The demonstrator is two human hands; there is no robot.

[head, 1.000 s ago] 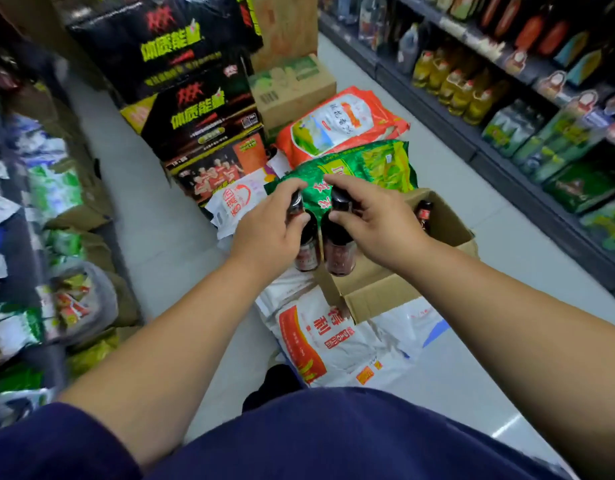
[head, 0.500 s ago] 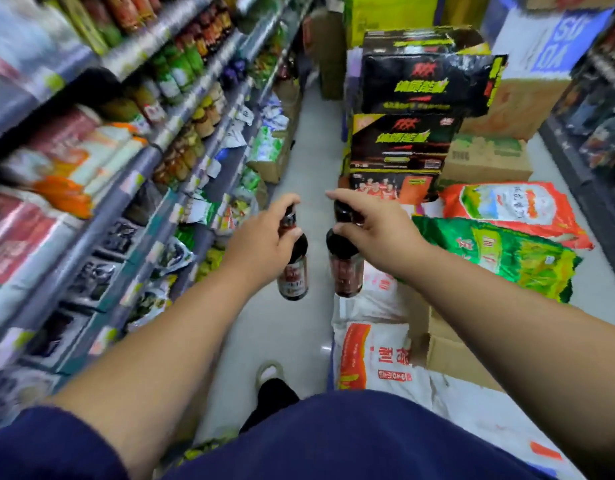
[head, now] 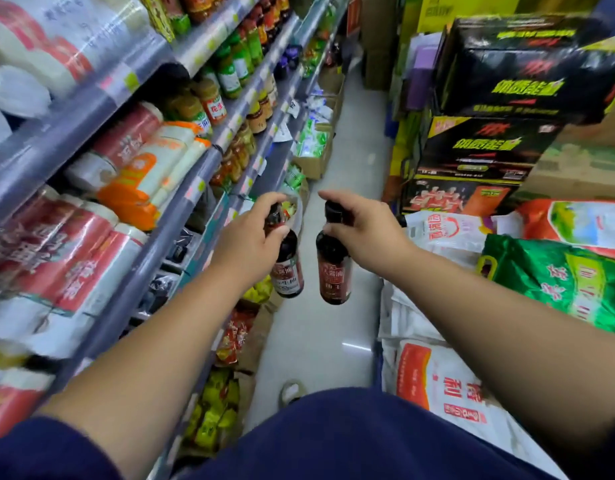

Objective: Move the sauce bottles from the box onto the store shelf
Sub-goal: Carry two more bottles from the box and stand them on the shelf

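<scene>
My left hand (head: 249,237) grips the neck of a dark sauce bottle (head: 288,271) with a red-brown label. My right hand (head: 366,230) holds a second dark sauce bottle (head: 335,271) by its neck, a hand's width to the right. Both bottles hang upright in the air over the aisle floor. The store shelf (head: 181,199) runs along the left, with several tiers full of packets and jars. The box is out of view.
Stacked black drink cartons (head: 486,147) and cardboard boxes (head: 576,168) stand on the right. Rice and flour sacks (head: 555,278) lie piled at the right, by my right arm. A narrow strip of grey floor (head: 334,341) runs down the aisle, with open boxes (head: 313,161) along the shelf's foot.
Both hands lifted the two bottles out of the cardboard box. My view swung left from the box and sacks to the left shelf, and the bottles now hang nearer that shelf.
</scene>
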